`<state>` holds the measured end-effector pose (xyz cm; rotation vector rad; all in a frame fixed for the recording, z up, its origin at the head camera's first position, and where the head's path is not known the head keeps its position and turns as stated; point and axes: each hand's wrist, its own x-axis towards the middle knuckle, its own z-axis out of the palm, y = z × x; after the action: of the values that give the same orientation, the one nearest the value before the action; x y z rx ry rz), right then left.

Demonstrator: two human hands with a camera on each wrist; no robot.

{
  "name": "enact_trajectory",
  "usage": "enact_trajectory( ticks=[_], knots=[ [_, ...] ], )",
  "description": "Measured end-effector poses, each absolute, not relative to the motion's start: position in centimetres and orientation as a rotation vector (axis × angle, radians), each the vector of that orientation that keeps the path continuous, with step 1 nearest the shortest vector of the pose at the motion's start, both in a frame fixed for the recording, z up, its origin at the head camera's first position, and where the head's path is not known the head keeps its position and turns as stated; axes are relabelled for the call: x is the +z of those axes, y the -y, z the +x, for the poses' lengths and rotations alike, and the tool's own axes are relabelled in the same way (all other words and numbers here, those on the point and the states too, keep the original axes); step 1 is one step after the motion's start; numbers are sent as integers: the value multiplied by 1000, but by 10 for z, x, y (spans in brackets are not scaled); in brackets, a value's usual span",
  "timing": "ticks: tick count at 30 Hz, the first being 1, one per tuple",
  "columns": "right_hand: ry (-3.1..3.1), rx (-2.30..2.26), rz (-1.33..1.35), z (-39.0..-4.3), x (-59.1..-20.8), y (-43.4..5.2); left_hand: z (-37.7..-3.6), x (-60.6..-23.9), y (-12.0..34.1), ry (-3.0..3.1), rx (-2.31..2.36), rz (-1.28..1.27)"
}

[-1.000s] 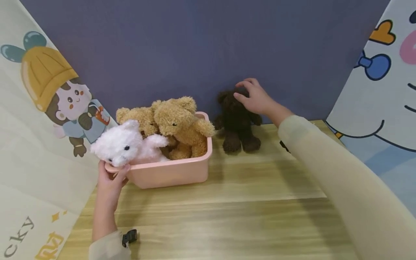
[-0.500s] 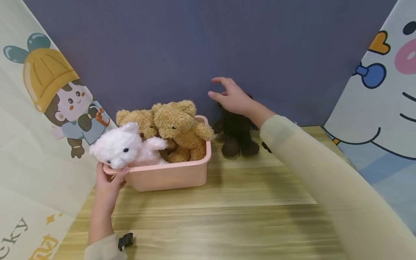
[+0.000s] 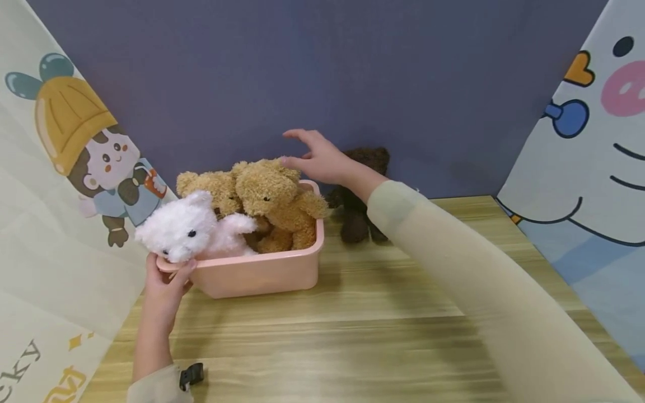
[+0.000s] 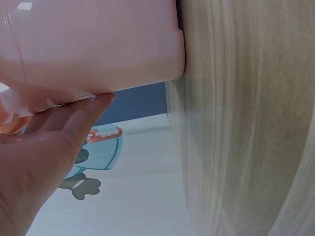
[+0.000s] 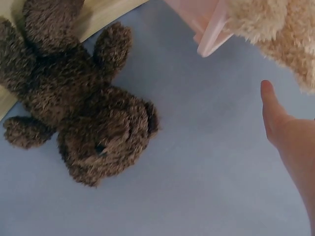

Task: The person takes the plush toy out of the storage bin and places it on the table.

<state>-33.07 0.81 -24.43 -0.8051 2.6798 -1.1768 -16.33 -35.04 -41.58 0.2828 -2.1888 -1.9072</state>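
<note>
A pink plastic bin (image 3: 262, 277) holds a white plush bear (image 3: 176, 226) and two tan plush bears: one in front (image 3: 267, 187), the other behind it (image 3: 211, 187). With thumb and fingers, my left hand (image 3: 163, 288) grips the bin's rim at its left end, below the white bear's head. In the left wrist view its fingers (image 4: 81, 118) lie along the pink wall. My right hand (image 3: 322, 159) reaches over the bin's right end, fingers spread, fingertips right at the front tan bear's head. A dark brown plush bear (image 5: 98, 128) sits outside the bin, partly hidden by my right arm.
The bin and brown bear stand on a wood-grain table (image 3: 302, 341) against a dark blue-grey back panel (image 3: 322, 67). Side panels with cartoon prints rise at left (image 3: 30, 235) and right (image 3: 569, 173).
My right hand has moved left from the brown bear's head to the front tan bear's head, its fingers spread. My left hand keeps its grip on the bin's rim.
</note>
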Motion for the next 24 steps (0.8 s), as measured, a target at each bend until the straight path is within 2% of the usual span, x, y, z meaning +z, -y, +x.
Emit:
enact_trajectory(
  ticks=[24],
  knots=[
    [-2661,-1175,-858,-319,-282,37,-165,-415,351,2174,-1935,277]
  ],
)
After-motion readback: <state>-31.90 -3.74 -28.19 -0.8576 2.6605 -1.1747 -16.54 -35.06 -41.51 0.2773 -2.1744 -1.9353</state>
